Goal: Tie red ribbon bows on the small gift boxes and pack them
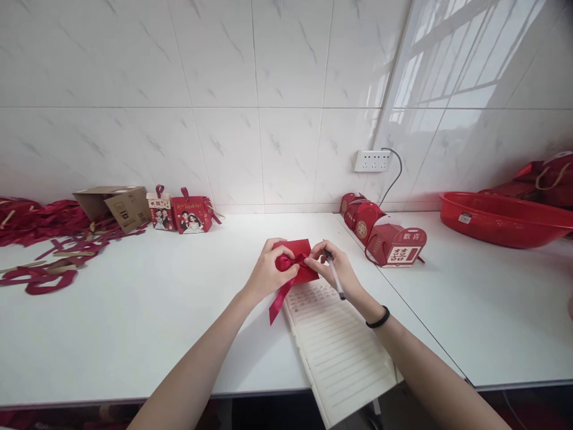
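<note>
A small red box [308, 273] with a dark red ribbon [280, 301] tied in a bow is held between my hands, over the top of an open lined notebook [342, 352] with handwriting on its upper lines. The fingers of my left hand [271, 269] pinch the bow's left loop, and one ribbon tail hangs below them. My right hand [335, 266] pinches the ribbon at the bow's right side. A pen [336, 278] is also tucked in my right hand, pointing down toward the page.
Ribbon strips [54, 275] and an open cardboard box [128, 209] lie at the left. Two decorated boxes [192, 216] stand near the wall. Red gift boxes [398, 248] line up right of centre. A red basin [505, 222] sits at far right, and a power strip [372, 161] is on the wall.
</note>
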`<control>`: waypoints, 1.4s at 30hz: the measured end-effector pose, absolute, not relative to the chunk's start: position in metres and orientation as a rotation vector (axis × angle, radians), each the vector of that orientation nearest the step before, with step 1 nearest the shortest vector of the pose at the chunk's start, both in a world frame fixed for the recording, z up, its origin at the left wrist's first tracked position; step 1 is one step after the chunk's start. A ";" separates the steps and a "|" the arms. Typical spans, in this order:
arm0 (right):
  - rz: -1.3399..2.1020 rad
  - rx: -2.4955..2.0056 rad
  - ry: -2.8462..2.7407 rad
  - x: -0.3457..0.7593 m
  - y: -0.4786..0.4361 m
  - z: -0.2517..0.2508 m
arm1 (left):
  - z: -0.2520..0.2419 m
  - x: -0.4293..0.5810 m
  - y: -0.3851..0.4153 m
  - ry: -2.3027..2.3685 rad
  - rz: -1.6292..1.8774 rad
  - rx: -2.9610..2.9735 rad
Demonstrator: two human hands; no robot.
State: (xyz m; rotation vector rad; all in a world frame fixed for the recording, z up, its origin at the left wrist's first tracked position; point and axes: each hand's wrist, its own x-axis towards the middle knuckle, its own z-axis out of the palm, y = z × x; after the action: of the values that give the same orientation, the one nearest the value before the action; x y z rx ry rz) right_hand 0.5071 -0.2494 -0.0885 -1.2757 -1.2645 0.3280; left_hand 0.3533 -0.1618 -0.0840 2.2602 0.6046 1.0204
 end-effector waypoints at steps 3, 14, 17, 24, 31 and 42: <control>0.570 -1.182 -1.135 0.506 -0.249 -0.090 | -0.084 0.353 -0.164 0.582 1.024 2.269; 0.835 -1.000 -0.956 0.505 -0.252 -0.087 | -0.086 0.354 -0.163 0.575 1.053 2.258; 0.781 -1.009 -0.970 0.503 -0.252 -0.087 | -0.086 0.354 -0.163 0.567 1.051 2.249; 0.478 -1.170 -1.009 0.508 -0.245 -0.094 | -0.085 0.354 -0.164 0.576 1.041 2.234; 0.177 -1.166 -1.297 0.509 -0.248 -0.093 | -0.082 0.353 -0.164 0.589 1.024 2.221; 0.534 -1.075 -1.054 0.509 -0.246 -0.097 | -0.100 0.357 -0.167 0.530 1.240 1.822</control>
State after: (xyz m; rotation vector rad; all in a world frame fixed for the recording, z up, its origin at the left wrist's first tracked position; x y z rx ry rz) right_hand 0.5088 -0.2460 -0.0970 -1.0748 -1.0535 0.5339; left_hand 0.3567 -0.1674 -0.1001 1.8220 0.5301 1.2396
